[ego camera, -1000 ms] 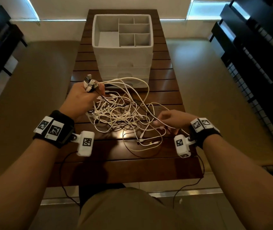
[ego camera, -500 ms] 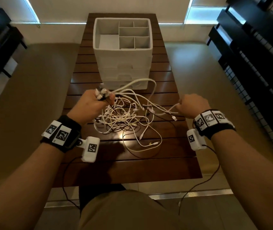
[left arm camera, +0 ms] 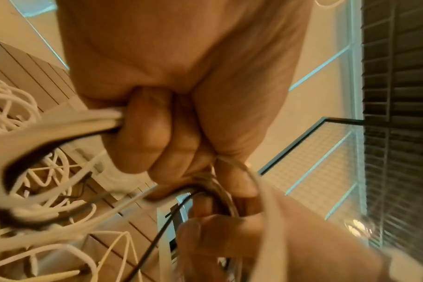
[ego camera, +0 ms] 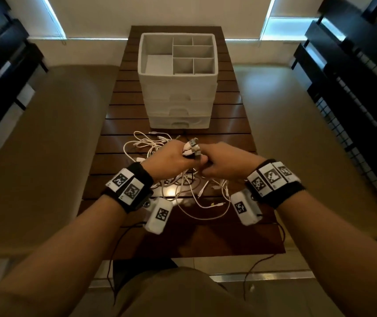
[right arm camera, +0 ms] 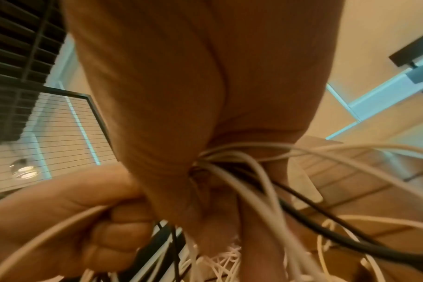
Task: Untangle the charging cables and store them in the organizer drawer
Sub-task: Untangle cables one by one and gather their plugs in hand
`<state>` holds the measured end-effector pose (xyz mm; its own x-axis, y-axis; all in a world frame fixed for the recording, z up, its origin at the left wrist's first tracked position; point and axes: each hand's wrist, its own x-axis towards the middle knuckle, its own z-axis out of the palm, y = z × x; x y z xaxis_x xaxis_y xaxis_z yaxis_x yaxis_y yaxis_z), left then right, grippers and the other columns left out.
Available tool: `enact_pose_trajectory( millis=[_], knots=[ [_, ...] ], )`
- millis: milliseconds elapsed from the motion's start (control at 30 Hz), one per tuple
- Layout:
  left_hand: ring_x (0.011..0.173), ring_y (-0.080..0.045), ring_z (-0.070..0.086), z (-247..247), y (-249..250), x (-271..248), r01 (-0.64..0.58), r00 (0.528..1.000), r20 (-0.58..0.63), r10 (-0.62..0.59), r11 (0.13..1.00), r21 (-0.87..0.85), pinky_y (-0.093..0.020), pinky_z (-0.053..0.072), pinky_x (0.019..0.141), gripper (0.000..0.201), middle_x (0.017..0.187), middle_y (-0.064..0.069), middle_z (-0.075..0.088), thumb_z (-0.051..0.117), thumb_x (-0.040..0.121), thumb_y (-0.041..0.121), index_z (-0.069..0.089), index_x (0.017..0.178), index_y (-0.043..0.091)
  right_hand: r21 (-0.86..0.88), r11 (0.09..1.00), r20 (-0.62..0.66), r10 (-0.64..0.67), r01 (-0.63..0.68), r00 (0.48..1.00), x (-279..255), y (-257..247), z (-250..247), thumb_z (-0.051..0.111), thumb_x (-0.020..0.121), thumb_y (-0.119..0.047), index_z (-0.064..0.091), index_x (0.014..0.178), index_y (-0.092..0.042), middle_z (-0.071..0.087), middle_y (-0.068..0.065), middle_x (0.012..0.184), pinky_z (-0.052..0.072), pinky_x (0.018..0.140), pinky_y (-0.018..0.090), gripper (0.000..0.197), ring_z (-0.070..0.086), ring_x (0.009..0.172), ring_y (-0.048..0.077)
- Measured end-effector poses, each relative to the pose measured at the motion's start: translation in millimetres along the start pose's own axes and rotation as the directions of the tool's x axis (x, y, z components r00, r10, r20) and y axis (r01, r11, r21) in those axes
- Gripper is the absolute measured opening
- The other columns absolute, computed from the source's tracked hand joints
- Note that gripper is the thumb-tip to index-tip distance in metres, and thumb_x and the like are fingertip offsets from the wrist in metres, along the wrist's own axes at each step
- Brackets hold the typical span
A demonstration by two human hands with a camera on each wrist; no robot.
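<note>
A tangle of white charging cables (ego camera: 150, 145) with a black one among them lies on the slatted wooden table (ego camera: 235, 124). My left hand (ego camera: 171, 159) grips a bunch of cable plugs (ego camera: 192, 147) that stick up from its fist; the left wrist view shows its fingers (left arm camera: 143, 133) curled round white cables (left arm camera: 61, 124). My right hand (ego camera: 221, 161) meets it knuckle to knuckle and holds several strands (right arm camera: 242, 167). The white organizer (ego camera: 178, 94) stands beyond, its divided top tray open and its drawers closed.
Loose cable ends (ego camera: 208, 202) trail on the table between my wrists. Beige bench seats (ego camera: 45, 145) flank the table on both sides. Dark slatted and wire-mesh furniture (ego camera: 354, 99) stands at the right, more dark shelving at the left.
My right hand has moved left from the table's right side to join the left hand. The left hand shifted right toward the centre with the plugs still in it.
</note>
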<state>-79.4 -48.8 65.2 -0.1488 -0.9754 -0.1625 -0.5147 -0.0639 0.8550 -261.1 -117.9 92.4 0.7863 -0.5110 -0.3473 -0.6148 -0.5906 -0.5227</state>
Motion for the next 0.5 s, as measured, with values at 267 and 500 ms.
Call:
enact_pose_trajectory(
  millis=[267, 500],
  knots=[
    [0.04, -0.008, 0.025, -52.3, -20.0, -28.6, -0.047, 0.91, -0.351, -0.22, 0.787, -0.615, -0.022, 0.019, 0.039, 0.038, 0.051, 0.006, 0.032, 0.057, 0.106, 0.04, 0.071, 0.092, 0.008, -0.276, 0.921, -0.172, 0.233, -0.274, 0.957, 5.7, 71.6, -2.4, 0.059, 0.098, -0.035, 0.059, 0.077, -0.025, 0.064, -0.001, 0.079, 0.05, 0.069, 0.033, 0.023, 0.066, 0.082, 0.027],
    [0.035, -0.006, 0.017, -82.4, -19.6, -43.4, -0.225, 0.889, -0.366, -0.274, 0.432, -0.873, -0.022, 0.009, 0.039, 0.062, 0.044, 0.009, 0.022, 0.034, 0.107, 0.061, 0.041, 0.059, 0.023, -0.421, 0.796, -0.234, 0.368, -0.435, 0.9, -4.4, 98.7, -0.3, 0.057, 0.097, -0.057, 0.069, 0.088, -0.015, 0.061, 0.002, 0.078, 0.053, 0.068, 0.034, 0.045, 0.06, 0.07, 0.021]
  ],
)
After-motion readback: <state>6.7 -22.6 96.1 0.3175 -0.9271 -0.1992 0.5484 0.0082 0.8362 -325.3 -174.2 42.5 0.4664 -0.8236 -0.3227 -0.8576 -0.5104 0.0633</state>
